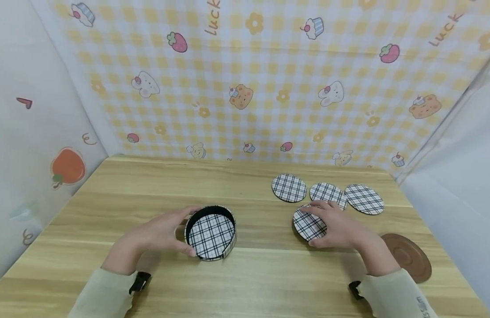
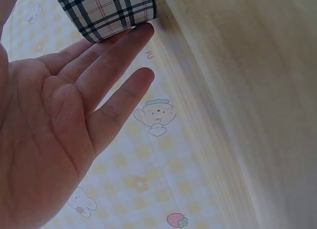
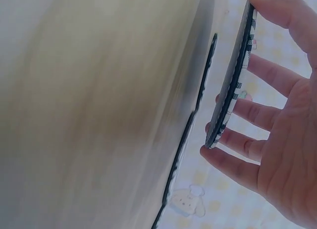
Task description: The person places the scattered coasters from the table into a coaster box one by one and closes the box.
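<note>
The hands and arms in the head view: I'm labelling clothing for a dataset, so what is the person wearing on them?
Both hands, the left hand and the right hand, are bare, with no gloves or rings visible. Each arm has a pale cream long sleeve ending at the wrist. A black strap sits at each cuff. The right sleeve carries small dark lettering, too small to read.

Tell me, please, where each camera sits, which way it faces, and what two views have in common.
Head: worn on the head, looking forward and down at the table, both hands and sleeves.
Left wrist: on the left wrist, showing the left hand touching the plaid holder.
Right wrist: on the right wrist, showing the right hand pinching a plaid coaster by its edge.
Shared: head and right wrist both show that coaster; head and left wrist, the holder.
</note>
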The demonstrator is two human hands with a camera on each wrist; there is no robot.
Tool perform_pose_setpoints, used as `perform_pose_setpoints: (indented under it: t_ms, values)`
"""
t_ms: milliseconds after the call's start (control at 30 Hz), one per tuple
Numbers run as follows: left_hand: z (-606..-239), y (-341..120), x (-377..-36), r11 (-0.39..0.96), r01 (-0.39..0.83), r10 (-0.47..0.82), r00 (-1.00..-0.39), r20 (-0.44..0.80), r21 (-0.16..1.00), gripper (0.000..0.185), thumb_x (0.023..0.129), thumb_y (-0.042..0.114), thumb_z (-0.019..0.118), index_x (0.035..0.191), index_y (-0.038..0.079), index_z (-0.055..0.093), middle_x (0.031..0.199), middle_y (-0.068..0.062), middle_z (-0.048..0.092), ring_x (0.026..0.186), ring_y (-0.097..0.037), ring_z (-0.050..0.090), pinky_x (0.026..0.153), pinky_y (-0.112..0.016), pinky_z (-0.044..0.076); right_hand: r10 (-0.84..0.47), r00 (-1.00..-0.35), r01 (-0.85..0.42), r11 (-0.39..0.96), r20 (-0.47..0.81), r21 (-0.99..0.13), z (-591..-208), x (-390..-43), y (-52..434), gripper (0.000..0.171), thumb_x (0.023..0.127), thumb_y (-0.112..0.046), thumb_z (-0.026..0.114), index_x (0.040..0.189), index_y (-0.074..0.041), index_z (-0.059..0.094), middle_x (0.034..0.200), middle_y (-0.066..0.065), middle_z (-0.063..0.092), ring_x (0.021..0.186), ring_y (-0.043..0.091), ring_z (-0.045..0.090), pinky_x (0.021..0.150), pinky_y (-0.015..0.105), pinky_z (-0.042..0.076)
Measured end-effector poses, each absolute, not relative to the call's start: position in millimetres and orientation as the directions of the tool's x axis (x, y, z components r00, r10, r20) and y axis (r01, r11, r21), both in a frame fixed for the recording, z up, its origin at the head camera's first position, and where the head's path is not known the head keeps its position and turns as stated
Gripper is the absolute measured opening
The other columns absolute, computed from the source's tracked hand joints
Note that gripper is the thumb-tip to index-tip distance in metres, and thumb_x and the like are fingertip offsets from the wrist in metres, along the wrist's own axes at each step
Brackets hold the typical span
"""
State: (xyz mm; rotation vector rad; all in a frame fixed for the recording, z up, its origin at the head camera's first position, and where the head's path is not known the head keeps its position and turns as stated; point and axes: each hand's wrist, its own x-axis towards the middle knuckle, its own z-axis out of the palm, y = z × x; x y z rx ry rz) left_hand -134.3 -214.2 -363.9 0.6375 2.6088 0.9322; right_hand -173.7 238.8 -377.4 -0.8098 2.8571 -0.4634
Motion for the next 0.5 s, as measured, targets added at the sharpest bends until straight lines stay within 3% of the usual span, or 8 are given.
perform_pose_setpoints:
  t_ms: [300,500]
  values:
    - [-365,-214,-134,0.689,0.299,0.497,-0.858,-0.131,0.660,0.110,0.068,0.043,0.088,0.154,0.008,0.029,0.145,-0.020,0.052,0.127,-0.048,0.053,0.103,-0.067,0.044,-0.561,-0.827,-0.512,0.784,-0.046,-0.351,-378,-176,217,0.081,0.070,-0.040,0.084,0.143,-0.024,0.053,0.151,0.015,0.044,0.131,0.043,0.039,0.095,0.063,0.049]
    - [-365,-214,-134,0.689,0.287,0.490,-0.861,-0.137,0.665,0.111,0.068,0.044,0.088,0.154,0.008,0.029,0.146,-0.021,0.050,0.127,-0.049,0.053,0.102,-0.065,0.046,-0.578,-0.815,-0.531,0.775,-0.045,-0.343,-375,-178,202,0.079,0.071,-0.039,0.084,0.143,-0.027,0.053,0.152,0.016,0.043,0.136,0.049,0.035,0.100,0.067,0.045]
